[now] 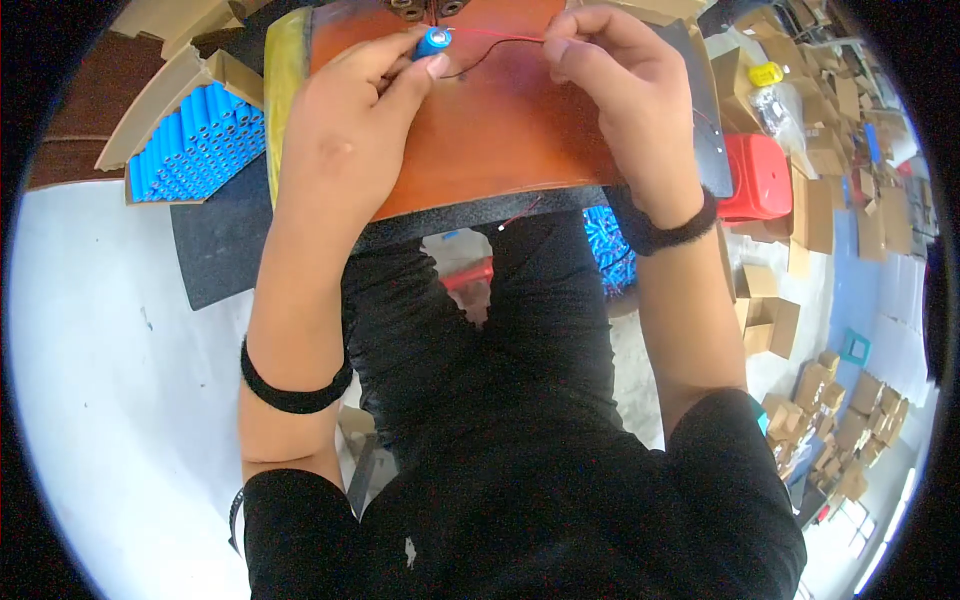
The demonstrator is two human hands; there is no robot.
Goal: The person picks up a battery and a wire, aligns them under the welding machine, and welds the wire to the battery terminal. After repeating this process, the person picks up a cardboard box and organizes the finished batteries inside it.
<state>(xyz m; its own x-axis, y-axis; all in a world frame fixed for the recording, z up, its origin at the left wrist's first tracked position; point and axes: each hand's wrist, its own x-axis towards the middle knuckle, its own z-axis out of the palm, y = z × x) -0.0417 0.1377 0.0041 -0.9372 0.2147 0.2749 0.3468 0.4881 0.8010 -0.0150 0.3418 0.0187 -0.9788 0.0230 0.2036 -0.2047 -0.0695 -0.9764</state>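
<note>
My left hand [365,110] pinches a blue cylindrical battery cell [433,41] between thumb and fingers, its round metal end facing up. A red wire [490,33] and a black wire [488,52] stretch from the cell across to my right hand [625,85], whose thumb and forefinger are closed on them. Just beyond the cell, at the top edge, stands a dark metal fixture [428,10], mostly cut off. Both hands are over an orange-brown work mat [480,140].
Left of the bench, a cardboard box [112,150] holds many blue cells [200,145]. More blue cells with wires [608,245] are below the bench's front edge. A red plastic stool [755,178] stands at the right, with open cardboard boxes [768,320] beyond. A short loose wire [520,212] lies at the front edge.
</note>
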